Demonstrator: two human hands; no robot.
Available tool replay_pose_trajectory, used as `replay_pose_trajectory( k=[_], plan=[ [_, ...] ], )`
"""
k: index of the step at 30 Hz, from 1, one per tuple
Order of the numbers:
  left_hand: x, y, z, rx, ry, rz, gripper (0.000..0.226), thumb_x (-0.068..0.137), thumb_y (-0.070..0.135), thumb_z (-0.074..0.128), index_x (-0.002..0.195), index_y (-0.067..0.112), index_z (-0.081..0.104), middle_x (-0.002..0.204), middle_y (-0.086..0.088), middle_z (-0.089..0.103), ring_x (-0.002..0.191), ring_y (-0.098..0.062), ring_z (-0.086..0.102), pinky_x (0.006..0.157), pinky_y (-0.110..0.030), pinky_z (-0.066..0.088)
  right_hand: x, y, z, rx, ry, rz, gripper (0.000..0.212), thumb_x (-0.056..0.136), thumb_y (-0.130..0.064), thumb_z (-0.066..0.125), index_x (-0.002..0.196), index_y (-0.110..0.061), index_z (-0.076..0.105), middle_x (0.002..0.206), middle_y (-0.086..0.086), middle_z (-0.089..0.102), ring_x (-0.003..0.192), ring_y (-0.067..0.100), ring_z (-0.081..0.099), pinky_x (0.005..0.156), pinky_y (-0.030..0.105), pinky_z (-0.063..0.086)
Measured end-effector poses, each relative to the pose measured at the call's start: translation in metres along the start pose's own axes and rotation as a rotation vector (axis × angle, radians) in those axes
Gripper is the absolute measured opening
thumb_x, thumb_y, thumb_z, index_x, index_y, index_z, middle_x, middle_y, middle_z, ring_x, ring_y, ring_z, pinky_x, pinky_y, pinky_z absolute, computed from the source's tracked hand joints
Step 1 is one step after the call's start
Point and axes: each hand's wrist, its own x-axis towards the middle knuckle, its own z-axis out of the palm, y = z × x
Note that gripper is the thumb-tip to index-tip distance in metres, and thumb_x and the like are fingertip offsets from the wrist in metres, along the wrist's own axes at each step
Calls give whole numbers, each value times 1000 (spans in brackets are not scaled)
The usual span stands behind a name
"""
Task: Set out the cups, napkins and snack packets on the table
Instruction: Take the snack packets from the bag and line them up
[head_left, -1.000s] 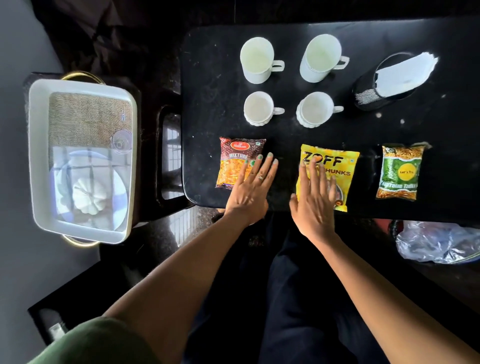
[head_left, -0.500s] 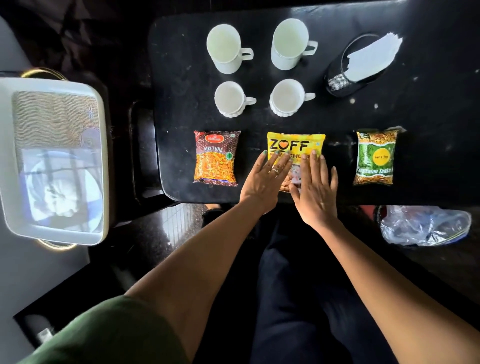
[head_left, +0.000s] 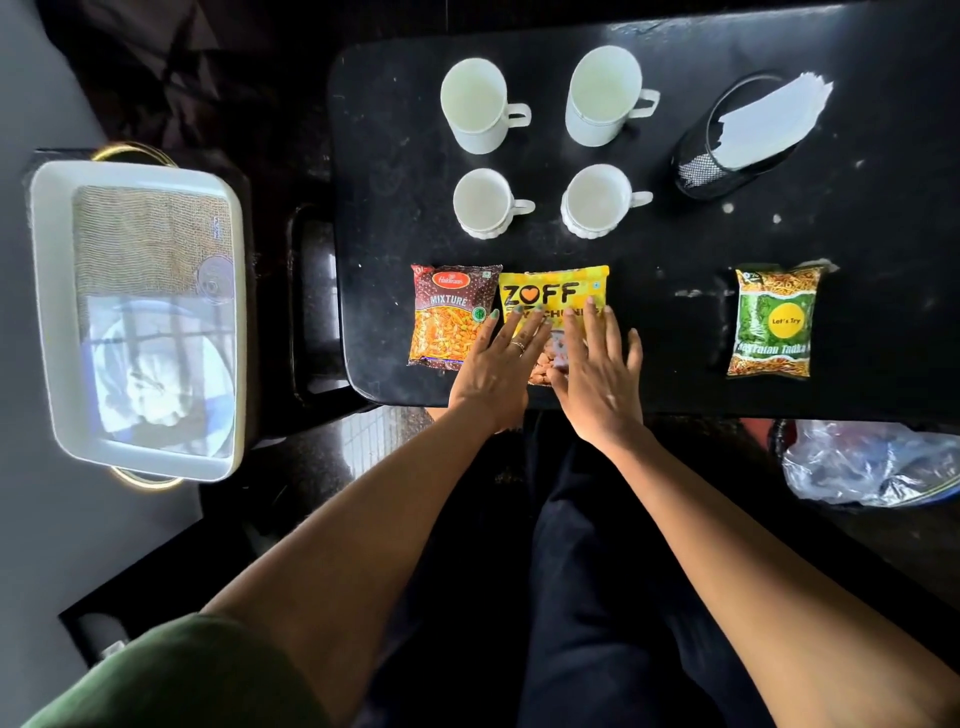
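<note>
Both hands, left hand (head_left: 496, 358) and right hand (head_left: 597, 364), flat with fingers spread on yellow packet (head_left: 553, 296), touching red packet (head_left: 452, 317) near table (head_left: 675, 249) front edge. Light, crinkly, probably slippery; best pinched by edges.

We count four white cups (head_left: 480, 104) on the table (head_left: 675, 249), three snack packets (head_left: 556, 291), and one black mesh holder (head_left: 722, 156) of napkins (head_left: 769, 122). Beside the table we see one white tray (head_left: 57, 312) and one plastic bag (head_left: 867, 462).
</note>
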Motion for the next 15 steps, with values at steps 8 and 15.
replay_pose_trajectory(
  k=[8, 15],
  plan=[
    [9, 25, -12, -52, 70, 82, 70, 98, 23, 36, 152, 17, -7, 162, -5, -8, 149, -26, -7, 117, -41, -11, -12, 42, -16, 53, 236, 87, 66, 89, -32, 53, 147, -14, 27, 157, 10, 22, 142, 32, 25, 111, 53, 22],
    [45, 85, -41, -37, 92, 201, 73, 92, 17, 41, 153, 17, 1, 162, -3, 0, 149, -27, -1, 119, -41, -6, -22, 122, -23, 78, 273, 293, 69, 85, -22, 57, 146, -14, 26, 156, 13, 20, 142, 36, 21, 112, 57, 19]
  ],
)
